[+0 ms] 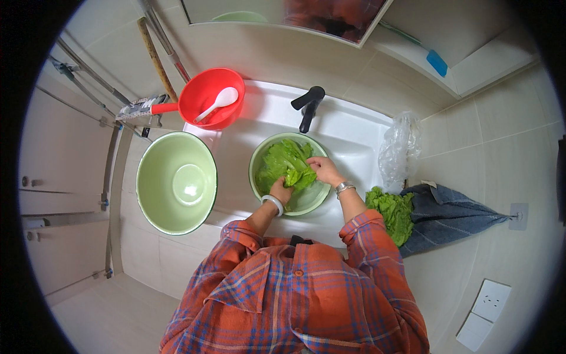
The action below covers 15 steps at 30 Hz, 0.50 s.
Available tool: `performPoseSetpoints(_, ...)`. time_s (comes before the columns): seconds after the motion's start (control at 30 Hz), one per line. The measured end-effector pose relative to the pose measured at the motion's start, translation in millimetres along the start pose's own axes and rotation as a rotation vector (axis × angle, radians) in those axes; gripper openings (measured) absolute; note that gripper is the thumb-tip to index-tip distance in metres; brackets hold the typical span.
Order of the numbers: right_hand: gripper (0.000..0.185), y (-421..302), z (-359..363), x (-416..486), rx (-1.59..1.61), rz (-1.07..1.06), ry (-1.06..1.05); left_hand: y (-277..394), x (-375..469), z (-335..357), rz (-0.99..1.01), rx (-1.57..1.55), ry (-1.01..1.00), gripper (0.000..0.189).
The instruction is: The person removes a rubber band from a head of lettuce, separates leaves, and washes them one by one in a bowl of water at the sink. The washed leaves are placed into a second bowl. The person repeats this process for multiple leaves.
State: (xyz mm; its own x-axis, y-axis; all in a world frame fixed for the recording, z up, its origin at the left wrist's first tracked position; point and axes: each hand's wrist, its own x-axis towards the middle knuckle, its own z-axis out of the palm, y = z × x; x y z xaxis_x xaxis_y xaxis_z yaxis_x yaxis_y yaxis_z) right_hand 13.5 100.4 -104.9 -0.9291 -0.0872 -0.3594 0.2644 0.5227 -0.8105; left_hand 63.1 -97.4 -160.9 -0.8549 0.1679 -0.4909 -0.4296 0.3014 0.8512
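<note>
A light green basin [255,161] stands in the white sink, with leafy green lettuce [285,157] lying in water inside it. My left hand [281,191], with a pale bangle at the wrist, grips the lower edge of a lettuce leaf over the basin. My right hand [325,170], with silver bracelets, pinches the right side of the leaves near the basin's right rim. Some fingertips of both hands are hidden by the leaves. Another bunch of lettuce [392,214] lies at the sink's right edge, beyond my right forearm.
A black faucet [309,104] rises behind the basin. To the left are a larger green enamel basin [159,186] and a red dipper [188,95] holding a white spoon [226,96]. A clear plastic bag [400,148] and a hanging blue-grey towel [442,217] are at right. Mop handles lean back left.
</note>
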Motion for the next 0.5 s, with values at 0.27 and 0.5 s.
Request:
performPoseSetpoints(0.27,0.021,-11,-11,-7,-0.388,-0.17,-0.13,1,-1,0,0.008,-0.01,0.001,0.036)
performPoseSetpoints(0.5,0.018,-5,8,-3,0.011,0.007,0.326,9,-7,-1,-0.051,-0.177,-0.082,0.036)
